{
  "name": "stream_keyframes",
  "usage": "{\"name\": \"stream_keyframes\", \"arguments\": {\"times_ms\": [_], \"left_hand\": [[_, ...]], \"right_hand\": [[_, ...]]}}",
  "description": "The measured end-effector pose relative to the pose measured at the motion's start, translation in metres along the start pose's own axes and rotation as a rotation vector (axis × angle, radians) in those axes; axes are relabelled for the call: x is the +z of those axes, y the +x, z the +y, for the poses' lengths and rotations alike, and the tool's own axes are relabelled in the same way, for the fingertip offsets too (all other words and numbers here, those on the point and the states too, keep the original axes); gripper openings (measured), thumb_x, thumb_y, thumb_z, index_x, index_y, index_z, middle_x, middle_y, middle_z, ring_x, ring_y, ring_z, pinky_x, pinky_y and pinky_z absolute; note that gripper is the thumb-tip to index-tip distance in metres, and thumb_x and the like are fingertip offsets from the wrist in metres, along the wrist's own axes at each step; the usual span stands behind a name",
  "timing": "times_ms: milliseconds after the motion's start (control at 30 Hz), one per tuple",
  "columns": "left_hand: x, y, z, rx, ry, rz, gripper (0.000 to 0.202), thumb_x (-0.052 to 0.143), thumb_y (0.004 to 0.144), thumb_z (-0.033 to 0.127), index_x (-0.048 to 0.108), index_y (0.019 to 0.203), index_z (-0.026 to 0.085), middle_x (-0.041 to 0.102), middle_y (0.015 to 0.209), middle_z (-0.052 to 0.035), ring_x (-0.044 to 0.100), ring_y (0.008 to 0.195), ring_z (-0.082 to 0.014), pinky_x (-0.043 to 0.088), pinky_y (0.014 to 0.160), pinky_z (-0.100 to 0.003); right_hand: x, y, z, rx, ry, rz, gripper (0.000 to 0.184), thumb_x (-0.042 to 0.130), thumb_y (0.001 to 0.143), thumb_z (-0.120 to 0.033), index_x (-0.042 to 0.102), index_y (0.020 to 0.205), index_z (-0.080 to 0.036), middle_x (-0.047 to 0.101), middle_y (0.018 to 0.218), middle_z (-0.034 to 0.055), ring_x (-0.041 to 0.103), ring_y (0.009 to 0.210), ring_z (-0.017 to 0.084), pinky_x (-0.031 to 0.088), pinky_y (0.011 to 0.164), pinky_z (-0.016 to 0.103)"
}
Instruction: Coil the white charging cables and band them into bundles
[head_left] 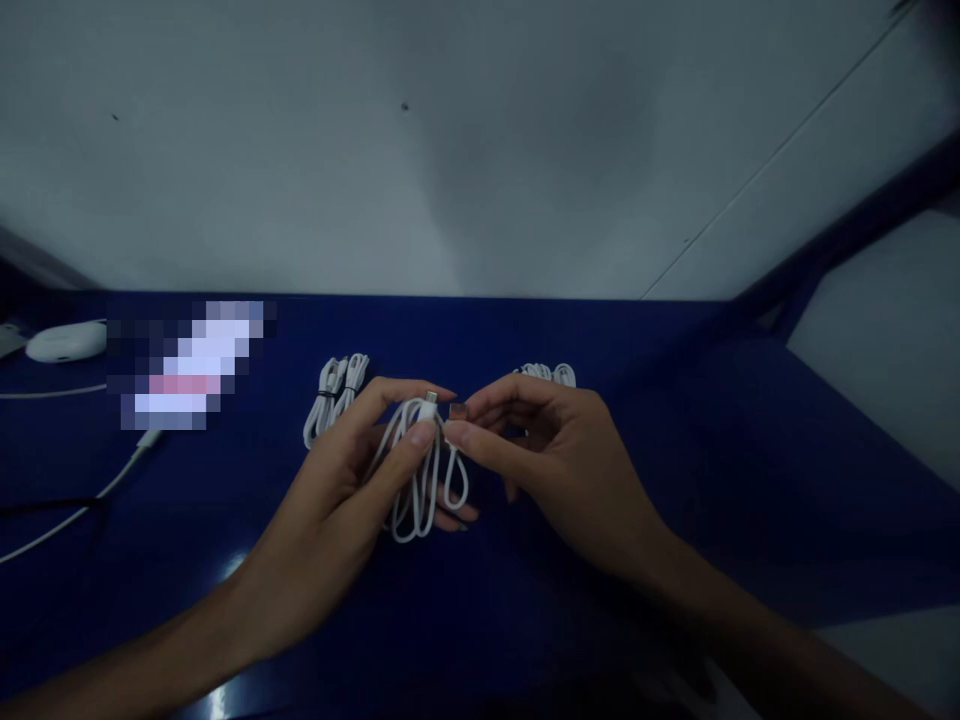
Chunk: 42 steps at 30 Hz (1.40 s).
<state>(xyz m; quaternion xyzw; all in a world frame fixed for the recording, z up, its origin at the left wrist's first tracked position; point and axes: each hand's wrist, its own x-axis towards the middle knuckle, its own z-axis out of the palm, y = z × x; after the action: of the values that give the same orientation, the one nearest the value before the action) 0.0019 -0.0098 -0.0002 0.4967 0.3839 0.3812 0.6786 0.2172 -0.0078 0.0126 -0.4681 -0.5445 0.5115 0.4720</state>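
Note:
A white USB cable point(409, 500), gathered in loose loops, is held up between both hands over the blue table. My left hand point(360, 470) is closed on the loops, its thumb pressing near a small metal plug that points upward. With thumb and forefinger, my right hand point(555, 450) pinches the cable's other end, where a wider metal USB plug shows. A short loop hangs beneath that end. The two plugs are close together, side by side. Some of the left fingers show behind the loops; part of the cable is hidden by the thumb.
Tied white cable bundles point(330, 390) lie behind my left hand, and more bundled cables point(551, 374) sit partly hidden behind the right. At left are a blurred-out device point(195, 370) with a white lead point(120, 485) and a white rounded object point(67, 341). A pale wall point(375, 200) rises behind the table point(637, 340).

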Motion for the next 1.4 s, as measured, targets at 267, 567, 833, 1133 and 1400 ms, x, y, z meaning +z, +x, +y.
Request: {"name": "stream_keyframes", "arguments": {"times_ms": [267, 567, 833, 1133, 1400], "left_hand": [[0.0, 0.002, 0.001, 0.025, 0.005, 0.011, 0.033, 0.075, 0.113, 0.041, 0.068, 0.143, 0.032, 0.086, 0.097, -0.0029, 0.089, 0.079, -0.0251, 0.076, 0.078, -0.035], [0.004, 0.0, 0.004, 0.009, -0.02, 0.049, 0.032, 0.071, 0.115, 0.049, 0.071, 0.143, 0.033, 0.084, 0.106, -0.0035, 0.086, 0.084, -0.0227, 0.077, 0.079, -0.035], [0.003, 0.002, 0.003, 0.004, 0.019, 0.054, 0.039, 0.065, 0.116, 0.055, 0.07, 0.15, 0.036, 0.085, 0.112, -0.0069, 0.088, 0.096, -0.0293, 0.077, 0.074, -0.038], [0.002, 0.008, 0.004, -0.047, -0.098, 0.058, 0.036, 0.068, 0.115, 0.056, 0.073, 0.148, 0.042, 0.083, 0.12, -0.0059, 0.088, 0.098, -0.0287, 0.077, 0.069, -0.035], [0.001, 0.009, 0.002, -0.044, -0.146, 0.037, 0.039, 0.067, 0.116, 0.054, 0.072, 0.151, 0.039, 0.082, 0.11, -0.0063, 0.085, 0.097, -0.0267, 0.076, 0.07, -0.033]], "right_hand": [[-0.002, -0.003, 0.0, 0.039, 0.022, -0.006, 0.016, 0.097, 0.092, -0.03, 0.086, 0.1, -0.022, 0.084, 0.089, 0.004, 0.075, 0.066, 0.015, 0.054, 0.044, 0.018], [-0.002, 0.001, 0.003, 0.11, 0.326, -0.169, 0.024, 0.091, 0.101, -0.034, 0.072, 0.109, -0.022, 0.088, 0.103, 0.0046, 0.079, 0.063, 0.014, 0.063, 0.049, 0.021], [-0.002, -0.001, -0.002, 0.085, 0.155, -0.021, 0.029, 0.101, 0.089, -0.036, 0.079, 0.101, -0.022, 0.084, 0.087, 0.0024, 0.081, 0.075, 0.018, 0.072, 0.074, 0.033], [-0.003, -0.003, 0.005, 0.034, 0.218, -0.028, 0.02, 0.093, 0.1, -0.033, 0.09, 0.119, -0.028, 0.089, 0.115, 0.0039, 0.082, 0.089, 0.016, 0.072, 0.089, 0.032], [-0.01, 0.0, 0.008, 0.138, 0.3, -0.117, 0.02, 0.093, 0.1, -0.04, 0.093, 0.119, -0.03, 0.084, 0.093, 0.0002, 0.08, 0.084, 0.016, 0.069, 0.093, 0.035]]}}
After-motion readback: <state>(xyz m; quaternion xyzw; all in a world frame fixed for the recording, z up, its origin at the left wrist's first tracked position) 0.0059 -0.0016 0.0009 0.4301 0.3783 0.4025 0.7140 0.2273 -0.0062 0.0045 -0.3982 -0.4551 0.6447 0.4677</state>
